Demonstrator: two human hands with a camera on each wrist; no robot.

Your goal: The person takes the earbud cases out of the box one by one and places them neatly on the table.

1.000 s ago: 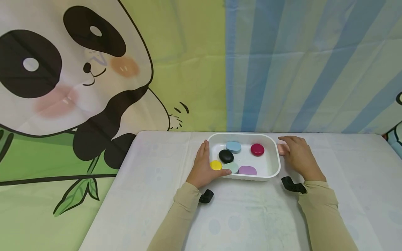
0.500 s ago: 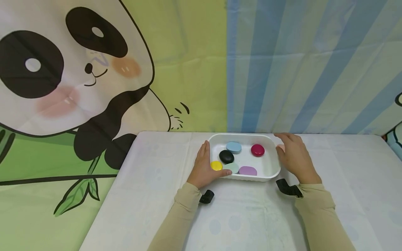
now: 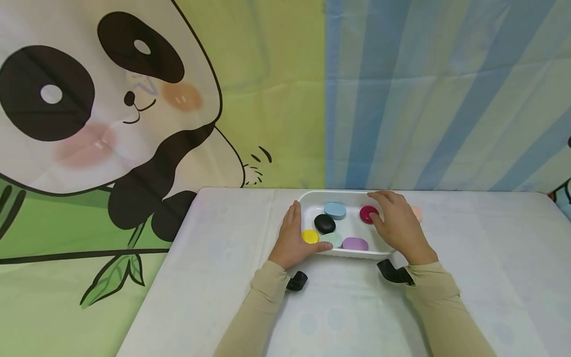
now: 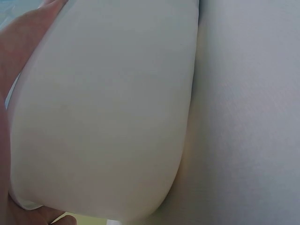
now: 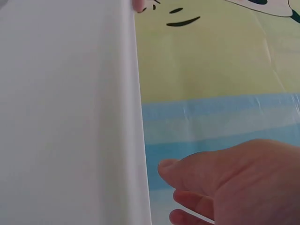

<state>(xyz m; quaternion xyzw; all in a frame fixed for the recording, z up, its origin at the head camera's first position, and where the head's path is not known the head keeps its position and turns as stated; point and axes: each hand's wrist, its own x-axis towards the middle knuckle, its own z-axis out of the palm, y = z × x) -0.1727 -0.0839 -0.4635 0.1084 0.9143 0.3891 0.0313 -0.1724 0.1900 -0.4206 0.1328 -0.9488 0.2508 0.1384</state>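
Note:
My left hand [image 3: 292, 238] grips the left end of a white rectangular tray [image 3: 379, 243], fingers along its outer side and thumb over the front rim. The tray's side fills much of the left wrist view. Inside lie smooth pebble-like pieces: a light blue one [image 3: 335, 210], a black one [image 3: 324, 223], a yellow one [image 3: 310, 236], a mint one [image 3: 331, 240], a purple one [image 3: 355, 244] and a red one [image 3: 368, 214]. My right hand [image 3: 401, 225] hovers over the tray's right end, thumb tip right at the red piece. Its fingers are loosely bent.
A pale pink piece [image 3: 417, 213] lies on the table beyond the tray's right end, partly behind my right hand. A white cloth covers the table [image 3: 339, 307]. A printed backdrop [image 3: 276, 124] rises right behind its far edge.
My right hand has moved left, from beside the pale pink piece across the tray's right end to the red piece. The left hand keeps its grip on the tray.

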